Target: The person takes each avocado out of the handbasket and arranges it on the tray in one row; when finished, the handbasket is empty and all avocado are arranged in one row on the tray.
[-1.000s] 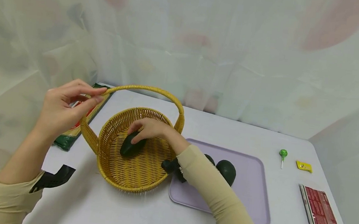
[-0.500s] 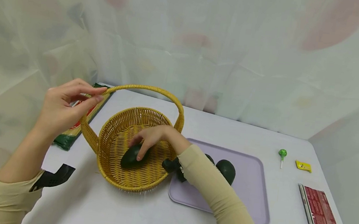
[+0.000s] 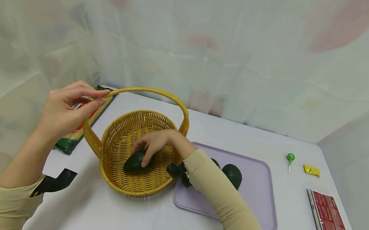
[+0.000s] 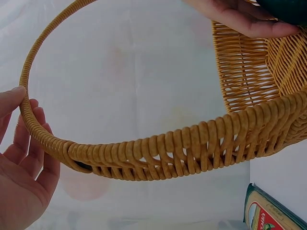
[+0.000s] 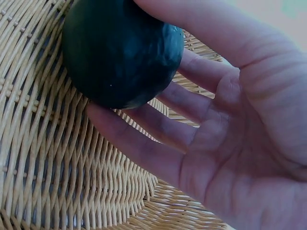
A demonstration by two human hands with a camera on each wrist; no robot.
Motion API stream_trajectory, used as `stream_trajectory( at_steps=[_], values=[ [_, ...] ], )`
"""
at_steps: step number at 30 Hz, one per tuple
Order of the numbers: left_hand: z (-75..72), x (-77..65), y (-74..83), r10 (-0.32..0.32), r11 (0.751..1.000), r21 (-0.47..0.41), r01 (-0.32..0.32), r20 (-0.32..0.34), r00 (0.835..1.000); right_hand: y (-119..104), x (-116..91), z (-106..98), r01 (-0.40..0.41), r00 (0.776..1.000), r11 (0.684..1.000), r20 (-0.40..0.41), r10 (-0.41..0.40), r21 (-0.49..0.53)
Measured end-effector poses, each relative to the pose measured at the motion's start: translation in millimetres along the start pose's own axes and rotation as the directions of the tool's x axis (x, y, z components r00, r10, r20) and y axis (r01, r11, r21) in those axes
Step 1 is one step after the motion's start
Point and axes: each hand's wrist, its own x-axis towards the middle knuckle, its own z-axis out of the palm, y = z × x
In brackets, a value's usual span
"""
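A dark green avocado (image 3: 136, 162) lies on the floor of the yellow wicker basket (image 3: 120, 183). My right hand (image 3: 156, 142) reaches into the basket and grips it, thumb on one side and fingers on the other. Close up in the right wrist view, the avocado (image 5: 120, 52) sits between thumb and fingers, against the weave. My left hand (image 3: 67, 106) pinches the arched handle (image 3: 150, 90) near its left side. In the left wrist view the left fingers curl around the handle (image 4: 36, 124).
Right of the basket stands a lilac tray (image 3: 257, 197); another avocado (image 3: 232, 175) lies on it, with more dark green pieces partly behind my forearm. A green-edged packet (image 3: 70, 142) lies behind the left arm. Farther right are a green lollipop (image 3: 290, 157), a yellow wrapper (image 3: 311, 170) and a red box (image 3: 331, 224).
My right hand and the avocado have shifted a little toward the front of the basket, mostly in the first half second. The left hand still holds the handle.
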Motion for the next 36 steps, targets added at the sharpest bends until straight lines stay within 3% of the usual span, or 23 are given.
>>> stream_trajectory(
  at_steps=[7,21,36],
  values=[
    [-0.4,0.0,0.0,-0.005,1.0,-0.006,0.005,0.007,1.0,-2,-3,0,0.007,1.0,0.999,-0.009,-0.007,-0.043],
    [-2.8,-0.4,-0.3,-0.007,1.0,-0.014,0.007,-0.005,1.0,-11,-21,2,0.096,0.995,0.994,-0.032,-0.097,-0.049],
    [0.9,1.2,-2.2,0.002,1.0,-0.024,-0.002,-0.004,1.0,-16,-64,17,0.106,0.976,0.982,-0.173,-0.132,-0.154]
  ],
)
